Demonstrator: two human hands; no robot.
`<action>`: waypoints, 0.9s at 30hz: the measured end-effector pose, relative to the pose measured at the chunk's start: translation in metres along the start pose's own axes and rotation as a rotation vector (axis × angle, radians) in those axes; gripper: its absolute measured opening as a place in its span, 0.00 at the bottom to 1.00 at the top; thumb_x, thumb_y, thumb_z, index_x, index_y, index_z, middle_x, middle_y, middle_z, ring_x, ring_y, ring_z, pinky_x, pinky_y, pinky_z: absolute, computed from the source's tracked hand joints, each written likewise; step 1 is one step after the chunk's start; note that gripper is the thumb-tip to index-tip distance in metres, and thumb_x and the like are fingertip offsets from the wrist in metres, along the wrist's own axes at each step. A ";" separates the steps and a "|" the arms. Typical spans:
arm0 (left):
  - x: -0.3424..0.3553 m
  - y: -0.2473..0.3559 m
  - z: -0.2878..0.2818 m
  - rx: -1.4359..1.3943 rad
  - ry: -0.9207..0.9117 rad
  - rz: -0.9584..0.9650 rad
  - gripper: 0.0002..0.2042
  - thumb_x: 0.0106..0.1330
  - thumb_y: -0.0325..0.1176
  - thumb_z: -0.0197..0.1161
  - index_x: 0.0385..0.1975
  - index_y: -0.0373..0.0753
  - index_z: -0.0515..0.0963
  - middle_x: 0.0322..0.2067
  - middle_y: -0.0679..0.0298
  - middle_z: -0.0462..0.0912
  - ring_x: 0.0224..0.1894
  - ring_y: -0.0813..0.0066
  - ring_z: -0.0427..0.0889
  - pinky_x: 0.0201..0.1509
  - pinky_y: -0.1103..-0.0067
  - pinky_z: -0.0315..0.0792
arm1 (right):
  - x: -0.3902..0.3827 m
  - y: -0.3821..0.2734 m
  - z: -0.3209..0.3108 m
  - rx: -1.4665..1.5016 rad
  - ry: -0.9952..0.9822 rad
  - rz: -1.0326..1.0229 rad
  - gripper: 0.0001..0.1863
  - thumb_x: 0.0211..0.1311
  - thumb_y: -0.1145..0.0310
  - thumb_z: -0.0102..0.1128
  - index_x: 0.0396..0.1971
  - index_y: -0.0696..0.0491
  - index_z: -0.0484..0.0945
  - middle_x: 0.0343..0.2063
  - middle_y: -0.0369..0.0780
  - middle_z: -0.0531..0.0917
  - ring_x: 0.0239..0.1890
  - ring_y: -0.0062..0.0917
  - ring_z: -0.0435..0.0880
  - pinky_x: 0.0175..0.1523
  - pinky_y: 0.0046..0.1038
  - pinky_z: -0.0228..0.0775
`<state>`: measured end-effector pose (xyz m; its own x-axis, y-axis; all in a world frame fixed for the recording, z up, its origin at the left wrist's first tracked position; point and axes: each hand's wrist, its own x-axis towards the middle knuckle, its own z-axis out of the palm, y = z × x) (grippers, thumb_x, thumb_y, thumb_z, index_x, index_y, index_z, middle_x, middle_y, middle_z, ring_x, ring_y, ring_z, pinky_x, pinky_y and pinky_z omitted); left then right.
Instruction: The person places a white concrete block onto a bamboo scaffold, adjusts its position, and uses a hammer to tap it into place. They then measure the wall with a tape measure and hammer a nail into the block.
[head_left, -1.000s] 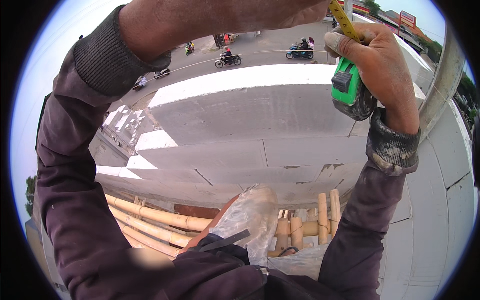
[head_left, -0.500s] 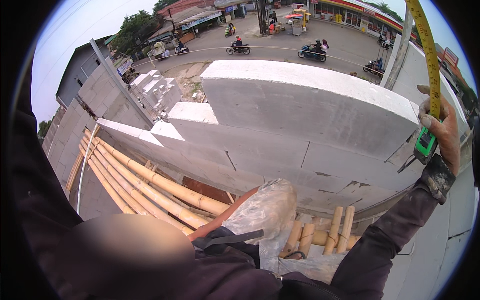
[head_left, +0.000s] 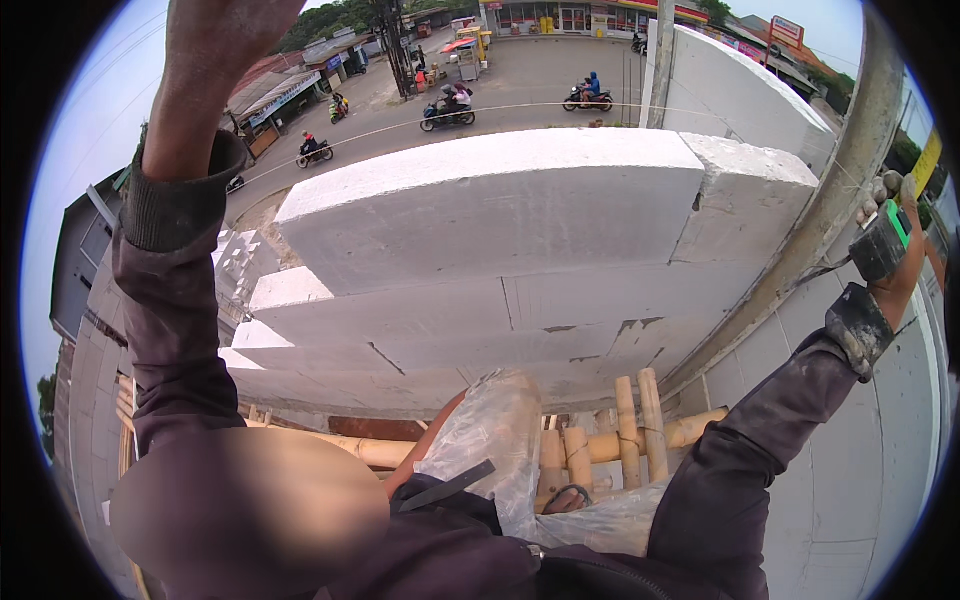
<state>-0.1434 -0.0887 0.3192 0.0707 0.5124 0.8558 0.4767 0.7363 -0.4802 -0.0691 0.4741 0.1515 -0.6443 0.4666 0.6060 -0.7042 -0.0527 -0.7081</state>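
Note:
At the far right my right hand [head_left: 908, 255] grips a green and black tape measure [head_left: 880, 243], its fingers closed around the case. A yellow tape blade [head_left: 928, 160] extends upward beside it, near a grey upright post [head_left: 872, 105]. High at the upper left is my left hand [head_left: 225, 45]; its fingers lie beyond the picture's edge, so what they hold is hidden. Between my arms runs a wall of pale blocks, with a long block [head_left: 490, 215] on top and a shorter, rough-topped block [head_left: 745, 205] at its right end.
Bamboo poles [head_left: 375, 452] lie below, and tied bamboo pieces [head_left: 628, 430] stand beside my plastic-covered leg [head_left: 490, 425]. A string [head_left: 540, 108] crosses above the wall. Another block wall [head_left: 830, 400] rises at the right. Motorbikes [head_left: 447, 112] travel the road beyond.
My view has swung right. My left arm has come up into view at the upper left. The right hand, still holding the tape measure, has moved farther right beside the post.

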 end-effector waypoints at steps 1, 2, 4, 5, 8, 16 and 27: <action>-0.023 0.057 0.043 -0.166 -0.025 0.010 0.11 0.66 0.36 0.68 0.36 0.33 0.85 0.31 0.58 0.85 0.30 0.73 0.83 0.35 0.76 0.76 | -0.008 -0.014 0.009 -0.057 -0.050 -0.047 0.19 0.72 0.55 0.59 0.45 0.59 0.77 0.27 0.37 0.79 0.28 0.18 0.81 0.32 0.18 0.77; -0.036 0.121 0.082 -0.432 -0.035 0.004 0.12 0.66 0.37 0.68 0.37 0.33 0.85 0.32 0.58 0.85 0.31 0.72 0.83 0.36 0.75 0.76 | -0.019 -0.027 0.015 -0.070 -0.102 -0.077 0.20 0.71 0.55 0.60 0.44 0.60 0.78 0.27 0.38 0.80 0.28 0.18 0.82 0.34 0.19 0.78; -0.033 0.224 0.140 -0.746 -0.222 -0.133 0.08 0.64 0.31 0.67 0.36 0.31 0.86 0.30 0.54 0.85 0.29 0.70 0.82 0.36 0.72 0.76 | -0.030 -0.053 0.024 -0.262 -0.052 -0.201 0.22 0.70 0.54 0.61 0.44 0.62 0.80 0.30 0.40 0.81 0.28 0.20 0.82 0.32 0.19 0.77; -0.027 0.267 0.165 -0.862 -0.347 -0.238 0.08 0.64 0.31 0.67 0.35 0.31 0.86 0.30 0.54 0.84 0.28 0.68 0.81 0.37 0.71 0.76 | -0.037 -0.062 0.027 -0.334 0.083 -0.225 0.22 0.69 0.54 0.61 0.42 0.63 0.82 0.30 0.41 0.83 0.27 0.20 0.83 0.32 0.20 0.76; -0.004 0.364 0.236 -1.019 -0.475 -0.372 0.10 0.63 0.32 0.66 0.33 0.31 0.86 0.33 0.53 0.84 0.34 0.60 0.83 0.44 0.67 0.76 | -0.054 -0.091 0.025 -0.378 0.055 -0.268 0.20 0.71 0.56 0.60 0.42 0.62 0.80 0.27 0.38 0.82 0.27 0.19 0.82 0.29 0.17 0.76; 0.075 0.453 0.362 -0.733 -0.382 -0.370 0.11 0.63 0.38 0.63 0.32 0.37 0.87 0.36 0.51 0.86 0.46 0.54 0.81 0.52 0.61 0.70 | -0.056 -0.062 0.007 -0.513 0.277 -0.419 0.13 0.65 0.69 0.55 0.30 0.62 0.84 0.27 0.40 0.85 0.29 0.22 0.82 0.35 0.23 0.73; 0.075 0.459 0.376 -0.683 -0.544 -0.540 0.11 0.65 0.38 0.64 0.36 0.37 0.88 0.39 0.52 0.86 0.50 0.57 0.78 0.58 0.62 0.65 | -0.038 -0.007 -0.036 -0.761 0.225 -0.162 0.16 0.66 0.66 0.54 0.37 0.63 0.85 0.30 0.46 0.87 0.31 0.29 0.85 0.38 0.28 0.75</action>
<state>-0.2491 0.4541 0.0905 -0.6267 0.4436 0.6407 0.7362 0.6065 0.3003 -0.0293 0.4886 0.1205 -0.4190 0.5881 0.6918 -0.3351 0.6079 -0.7198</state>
